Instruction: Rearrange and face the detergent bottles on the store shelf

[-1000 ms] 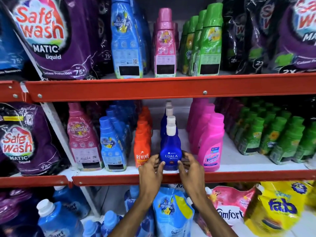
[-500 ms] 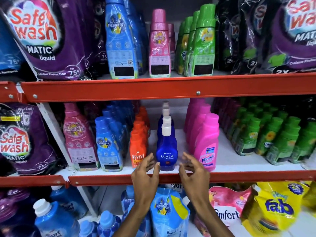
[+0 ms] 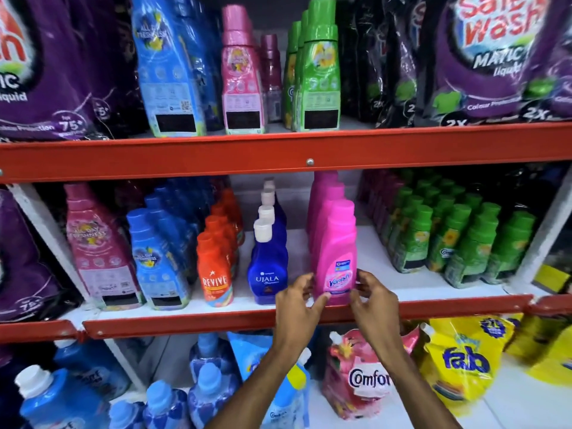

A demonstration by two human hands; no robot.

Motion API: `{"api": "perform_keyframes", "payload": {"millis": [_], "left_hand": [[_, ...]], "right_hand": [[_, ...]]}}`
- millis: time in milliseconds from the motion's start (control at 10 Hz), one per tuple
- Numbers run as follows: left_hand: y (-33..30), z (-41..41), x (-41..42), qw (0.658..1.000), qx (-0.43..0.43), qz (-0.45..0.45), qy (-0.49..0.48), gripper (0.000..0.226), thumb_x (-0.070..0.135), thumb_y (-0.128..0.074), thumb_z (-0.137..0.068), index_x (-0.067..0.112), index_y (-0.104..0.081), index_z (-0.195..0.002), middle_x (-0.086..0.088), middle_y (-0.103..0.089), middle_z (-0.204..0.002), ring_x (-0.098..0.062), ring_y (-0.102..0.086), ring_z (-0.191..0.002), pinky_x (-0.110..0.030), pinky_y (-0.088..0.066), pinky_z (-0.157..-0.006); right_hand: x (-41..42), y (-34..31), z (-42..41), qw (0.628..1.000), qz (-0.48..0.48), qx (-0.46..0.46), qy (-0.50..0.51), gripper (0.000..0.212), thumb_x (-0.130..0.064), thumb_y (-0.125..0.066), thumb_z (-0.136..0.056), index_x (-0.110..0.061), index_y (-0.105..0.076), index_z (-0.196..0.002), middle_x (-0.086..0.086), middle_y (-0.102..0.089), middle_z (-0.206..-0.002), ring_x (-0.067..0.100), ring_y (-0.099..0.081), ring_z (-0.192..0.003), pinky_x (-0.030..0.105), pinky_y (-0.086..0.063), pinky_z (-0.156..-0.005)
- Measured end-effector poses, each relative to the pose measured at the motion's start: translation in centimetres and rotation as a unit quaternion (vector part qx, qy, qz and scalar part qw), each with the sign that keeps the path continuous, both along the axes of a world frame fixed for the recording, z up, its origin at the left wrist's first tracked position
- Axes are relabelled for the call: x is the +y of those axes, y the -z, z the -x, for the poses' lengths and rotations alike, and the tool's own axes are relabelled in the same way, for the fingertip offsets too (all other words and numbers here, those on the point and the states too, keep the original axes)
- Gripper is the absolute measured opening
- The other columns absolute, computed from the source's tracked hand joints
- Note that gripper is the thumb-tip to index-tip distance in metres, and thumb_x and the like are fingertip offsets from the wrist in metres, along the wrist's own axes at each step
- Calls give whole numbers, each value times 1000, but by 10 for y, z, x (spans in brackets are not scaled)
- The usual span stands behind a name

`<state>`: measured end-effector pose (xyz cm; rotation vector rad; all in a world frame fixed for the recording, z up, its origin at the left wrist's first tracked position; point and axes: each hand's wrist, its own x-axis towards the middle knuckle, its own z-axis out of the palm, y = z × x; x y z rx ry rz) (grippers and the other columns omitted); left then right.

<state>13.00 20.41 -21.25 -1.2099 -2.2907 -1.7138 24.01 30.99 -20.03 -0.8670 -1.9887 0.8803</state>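
A pink Vanish bottle (image 3: 335,258) stands at the front of its row on the middle shelf (image 3: 216,320), label facing me. My left hand (image 3: 297,308) touches its lower left side with thumb and fingers. On the bottle's lower right side, my right hand (image 3: 373,300) pinches its base. Both hands hold the bottle between them. Left of it stands the dark blue Ujala bottle (image 3: 267,267) with a white cap, then an orange Revive bottle (image 3: 216,274).
Blue and pink freshness bottles (image 3: 158,261) fill the middle shelf's left; green bottles (image 3: 448,239) crowd its right. The upper shelf (image 3: 309,150) carries tall bottles and purple Safe Wash pouches (image 3: 495,57). Below sit Comfort (image 3: 362,376) and yellow Fab pouches (image 3: 464,360).
Both hands let go of the blue Ujala bottle and shifted right onto the pink Vanish bottle. The camera view also moved closer and to the right.
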Motion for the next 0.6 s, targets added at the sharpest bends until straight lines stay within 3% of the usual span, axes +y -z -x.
{"api": "perform_keyframes", "payload": {"millis": [100,200,500,600], "left_hand": [[2,1,5,1000,4,4,-4,35,19,-82,-82,17,-69,-115,4,-79,-101,0,-72,-90,-27,-60,-87],[2,1,6,1000,14,11,-5,33,18,-79,-84,16,-69,-116,4,-79,-104,2,-71,-91,-23,-58,-88],[3,0,7,999,23,24,0,32,20,-75,-88,18,-66,-119,4,-78,-107,-3,-72,-95,-34,-60,-89],[-1,-2,4,999,29,16,-11,37,23,-76,-88,17,-65,-124,2,-76,-114,-6,-71,-101,-35,-58,-95]], "right_hand": [[2,-3,-5,1000,5,6,-21,41,3,-62,-84,-13,-69,-121,2,-77,-107,7,-67,-81,-5,-40,-69],[5,-1,-7,999,19,15,-36,40,1,-64,-86,-13,-68,-122,-1,-76,-105,5,-67,-84,-8,-39,-69],[8,3,-6,997,38,41,-55,41,-1,-67,-86,-12,-66,-126,0,-75,-109,5,-68,-83,-6,-42,-68],[9,5,-12,992,59,112,-2,41,-5,-71,-84,-16,-66,-123,0,-75,-110,7,-70,-84,10,-56,-77]]}}
